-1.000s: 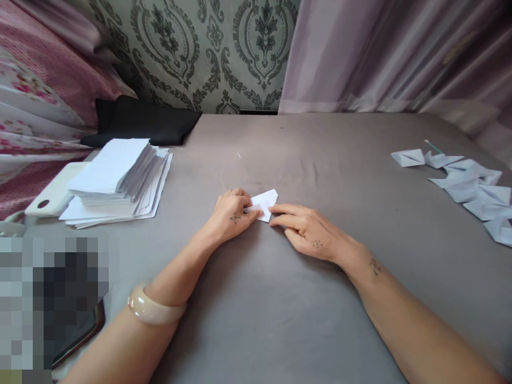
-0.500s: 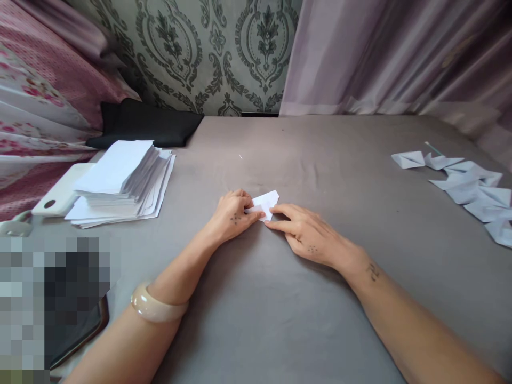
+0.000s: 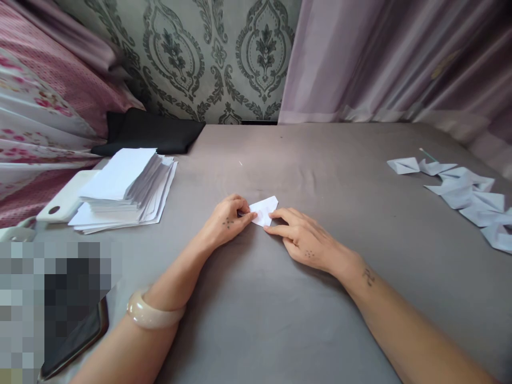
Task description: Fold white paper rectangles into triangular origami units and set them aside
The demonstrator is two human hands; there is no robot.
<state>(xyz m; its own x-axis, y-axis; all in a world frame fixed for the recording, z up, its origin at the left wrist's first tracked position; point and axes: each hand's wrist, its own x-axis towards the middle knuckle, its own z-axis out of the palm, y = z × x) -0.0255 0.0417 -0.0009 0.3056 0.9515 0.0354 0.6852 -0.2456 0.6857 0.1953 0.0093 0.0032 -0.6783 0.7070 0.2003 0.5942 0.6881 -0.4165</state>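
A small folded piece of white paper (image 3: 264,210) lies at the middle of the cloth-covered table, between my two hands. My left hand (image 3: 231,214) pinches its left edge, thumb on top and the other fingers curled behind. From the right, my right hand (image 3: 301,230) holds the paper's edge, with the index fingertip and thumb tip at two spots on it. The underside of the paper and the left fingertips are hidden.
A stack of white paper (image 3: 120,176) stands at left on a white board (image 3: 60,200), near a folded black cloth (image 3: 156,132). Several folded paper pieces (image 3: 456,192) lie at far right beside a thin green stick (image 3: 429,154). A dark phone-like device (image 3: 80,341) is at lower left.
My left hand has shifted slightly left, its thumb drawn back toward the paper's left edge. The strip under that thumb no longer stands out, and more of the paper's face shows.
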